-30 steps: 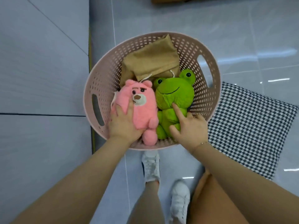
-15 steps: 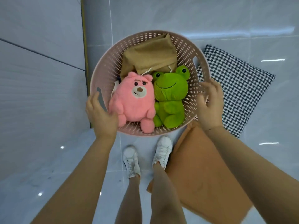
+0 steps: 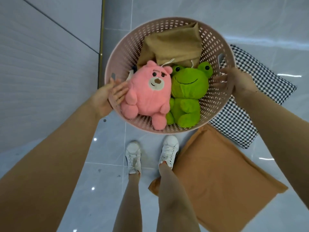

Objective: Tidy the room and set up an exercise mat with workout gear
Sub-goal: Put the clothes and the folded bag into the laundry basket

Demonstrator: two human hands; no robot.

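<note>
Basket: the round pink plastic laundry basket [image 3: 215,104], its wall punched all over with small slots, is being held up above the floor in front of the person, with a cut-out handle on each side.
Left hand: the left hand [image 3: 107,96] is gripping the basket's left rim, palm outside and fingers [image 3: 119,91] curling over the edge to the inside, lying right against the pink toy's side.
Right hand: the right hand [image 3: 237,81] is gripping the right rim beside the handle slot, fingers [image 3: 219,81] hooked over to the inner wall, just beside the frog's head.
Pink bear: a fuzzy, rounded pink plush bear [image 3: 147,96] is sitting in the basket's near left half, face up.
Frog: a bright green plush frog [image 3: 187,96] with bulging eyes is sitting pressed against the bear's right side.
Tan cloth: a folded tan fabric bag [image 3: 173,46] with a pale drawstring is lying behind both toys, against the far wall.
Floor: glossy grey floor tiles [image 3: 103,168] are reflecting the lights.
Cushions: a flat, square orange-brown cushion [image 3: 217,178] is lying on the floor by the right foot; a black-and-white houndstooth cushion [image 3: 260,91] is lying beyond it, partly under the basket.
Shoes: white lace-up sneakers [image 3: 133,156] are standing below the basket.
</note>
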